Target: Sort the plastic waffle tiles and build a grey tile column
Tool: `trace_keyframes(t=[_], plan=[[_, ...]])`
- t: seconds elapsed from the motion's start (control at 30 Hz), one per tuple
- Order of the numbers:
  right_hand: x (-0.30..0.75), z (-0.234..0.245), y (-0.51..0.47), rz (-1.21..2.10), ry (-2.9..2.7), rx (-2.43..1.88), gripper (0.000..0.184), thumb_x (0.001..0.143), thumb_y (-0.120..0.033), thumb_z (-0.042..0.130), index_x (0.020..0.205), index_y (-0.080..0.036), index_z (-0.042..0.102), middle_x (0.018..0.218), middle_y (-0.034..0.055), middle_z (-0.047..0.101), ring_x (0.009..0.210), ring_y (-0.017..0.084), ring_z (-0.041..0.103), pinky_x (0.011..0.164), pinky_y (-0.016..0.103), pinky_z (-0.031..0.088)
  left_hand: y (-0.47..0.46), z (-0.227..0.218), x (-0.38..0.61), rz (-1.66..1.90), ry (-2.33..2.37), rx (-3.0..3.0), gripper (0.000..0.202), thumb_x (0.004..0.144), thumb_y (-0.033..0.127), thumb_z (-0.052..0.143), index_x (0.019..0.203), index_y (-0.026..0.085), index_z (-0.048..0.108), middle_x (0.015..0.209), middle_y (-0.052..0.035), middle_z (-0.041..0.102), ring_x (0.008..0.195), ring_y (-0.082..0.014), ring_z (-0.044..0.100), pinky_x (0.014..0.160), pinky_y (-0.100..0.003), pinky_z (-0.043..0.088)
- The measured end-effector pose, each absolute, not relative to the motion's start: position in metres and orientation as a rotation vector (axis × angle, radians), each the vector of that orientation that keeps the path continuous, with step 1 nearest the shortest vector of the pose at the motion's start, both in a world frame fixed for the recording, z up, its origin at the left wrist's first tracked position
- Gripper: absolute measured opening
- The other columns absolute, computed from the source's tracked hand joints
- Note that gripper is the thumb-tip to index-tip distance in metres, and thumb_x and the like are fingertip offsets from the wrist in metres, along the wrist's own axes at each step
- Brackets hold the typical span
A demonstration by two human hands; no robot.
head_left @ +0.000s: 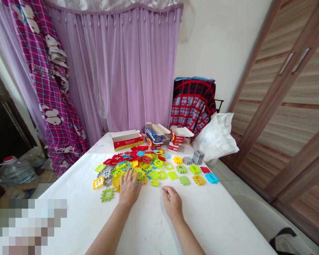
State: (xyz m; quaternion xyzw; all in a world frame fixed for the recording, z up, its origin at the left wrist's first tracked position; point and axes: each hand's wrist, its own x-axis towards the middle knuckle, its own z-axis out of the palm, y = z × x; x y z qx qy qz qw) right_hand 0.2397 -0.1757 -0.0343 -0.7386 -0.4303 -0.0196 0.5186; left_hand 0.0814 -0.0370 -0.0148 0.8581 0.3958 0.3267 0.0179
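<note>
Plastic pieces (134, 163) lie beneath the spread left hand (129, 187); right hand (172, 202) curled, contents unclear.

Plastic interlocking pcs (122, 169), notched edges, heaped loose left of centre on the counter (151, 221), overlapping at mixed angles. Colours: lime, yellow, red, blue, grey. Red pcs (114, 160) mostly at heap's far side; grey pcs (106, 172) at left w/ a yellow windowed tile (98, 183) just beside. Green windowed tile (107, 194) lies flat, near left, apart from heap. Right of heap, spaced out: green tile (184, 180) flat; red pc (205, 170); lime pc (195, 169); yellow pc (199, 180); thick blue pc (212, 178) far right. Tall grey stack (198, 157) stands upright at far right, w/ lower grey pc (187, 160) & yellow pc (178, 160) to its left.
</note>
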Motion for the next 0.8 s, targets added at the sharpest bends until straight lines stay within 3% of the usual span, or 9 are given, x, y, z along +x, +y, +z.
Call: trace_keyframes(t=[0.13, 0.33, 0.5, 0.63, 0.7, 0.8], plan=[[0.237, -0.032, -0.180, -0.055, -1.086, -1.797, 0.027, 0.077, -0.015, 0.043, 0.080, -0.023, 0.069, 0.085, 0.0044, 0.074, 0.083, 0.019, 0.069, 0.079, 0.029, 0.054, -0.028, -0.016, 0.085, 0.972, 1.217, 2.693, 0.027, 0.088, 0.033, 0.056, 0.109, 0.023, 0.069, 0.127, -0.0121, 0.067, 0.129, -0.0341, 0.051, 0.109, -0.059, 0.029], [0.233, -0.026, -0.182, -0.051, -1.121, -1.838, 0.028, 0.077, -0.011, 0.044, 0.081, -0.023, 0.070, 0.086, 0.0031, 0.074, 0.084, 0.018, 0.069, 0.081, 0.029, 0.053, -0.028, -0.015, 0.078, 0.972, 1.103, 2.736, 0.022, 0.089, 0.037, 0.053, 0.098, 0.023, 0.068, 0.124, -0.0109, 0.069, 0.128, -0.0318, 0.052, 0.111, -0.056, 0.028], [0.232, -0.023, -0.182, -0.040, -1.109, -1.839, 0.030, 0.077, -0.010, 0.044, 0.083, -0.023, 0.070, 0.087, 0.0032, 0.074, 0.085, 0.018, 0.069, 0.080, 0.028, 0.053, -0.027, -0.015, 0.076, 0.908, 0.973, 2.783, 0.024, 0.091, 0.038, 0.048, 0.084, 0.025, 0.067, 0.121, -0.0074, 0.070, 0.112, -0.0243, 0.063, 0.101, -0.041, 0.044], [0.232, -0.023, -0.183, -0.024, -1.126, -1.857, 0.030, 0.077, -0.010, 0.045, 0.084, -0.023, 0.071, 0.088, 0.0034, 0.074, 0.086, 0.018, 0.069, 0.080, 0.028, 0.052, -0.024, -0.021, 0.078, 0.914, 1.100, 2.751, 0.032, 0.088, 0.038, 0.051, 0.113, 0.023, 0.064, 0.137, -0.0137, 0.060, 0.124, -0.0290, 0.055, 0.105, -0.048, 0.039], [0.233, -0.023, -0.183, -0.013, -1.144, -1.868, 0.029, 0.078, -0.010, 0.045, 0.084, -0.022, 0.071, 0.088, 0.0036, 0.074, 0.086, 0.019, 0.069, 0.081, 0.029, 0.052, -0.023, -0.023, 0.079, 0.901, 1.166, 2.733, 0.044, 0.087, 0.039, 0.053, 0.126, 0.020, 0.058, 0.134, -0.0153, 0.062, 0.129, -0.0313, 0.051, 0.109, -0.052, 0.032], [0.233, -0.023, -0.184, 0.000, -1.167, -1.876, 0.028, 0.078, -0.010, 0.045, 0.084, -0.022, 0.070, 0.088, 0.0037, 0.074, 0.087, 0.019, 0.068, 0.081, 0.029, 0.052, -0.023, -0.023, 0.079, 0.845, 1.176, 2.740, 0.046, 0.086, 0.041, 0.055, 0.128, 0.023, 0.059, 0.125, -0.0119, 0.068, 0.127, -0.0310, 0.052, 0.111, -0.053, 0.028]])
